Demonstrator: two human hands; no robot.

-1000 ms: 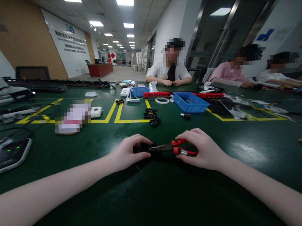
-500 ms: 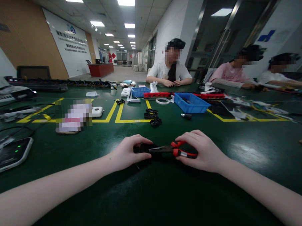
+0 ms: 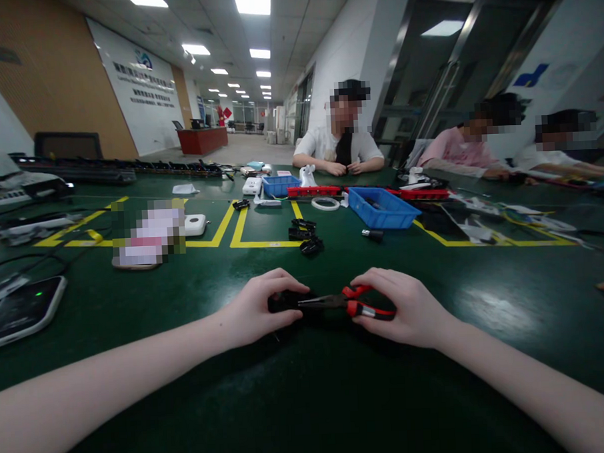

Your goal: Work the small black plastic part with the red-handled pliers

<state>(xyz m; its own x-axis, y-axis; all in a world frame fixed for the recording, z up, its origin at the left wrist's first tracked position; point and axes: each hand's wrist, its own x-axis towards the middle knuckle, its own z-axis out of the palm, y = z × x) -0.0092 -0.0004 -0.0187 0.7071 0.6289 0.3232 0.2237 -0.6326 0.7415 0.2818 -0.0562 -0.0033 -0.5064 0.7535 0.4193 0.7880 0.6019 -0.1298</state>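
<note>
In the middle of the head view, my left hand (image 3: 263, 305) grips a small black part (image 3: 281, 301) between thumb and fingers. The part's kind is hard to make out against the dark table. My right hand (image 3: 403, 305) is closed around the red-and-black handles of needle-nose pliers (image 3: 358, 303). Their jaws point left and reach the black part near my left fingertips. Whether the jaw tips pinch it, I cannot tell. Just beyond my hands lie several small black parts (image 3: 305, 234).
A blue bin (image 3: 384, 209) and a small black cylinder (image 3: 372, 235) lie beyond my right hand. A phone (image 3: 147, 240) and a white device (image 3: 194, 224) are at left, a dark-screened device (image 3: 25, 312) nearer. Several people sit across the green table (image 3: 309, 400).
Almost nothing differs. My hands, the pliers and the black part stay in nearly the same place; the view has shifted very slightly.
</note>
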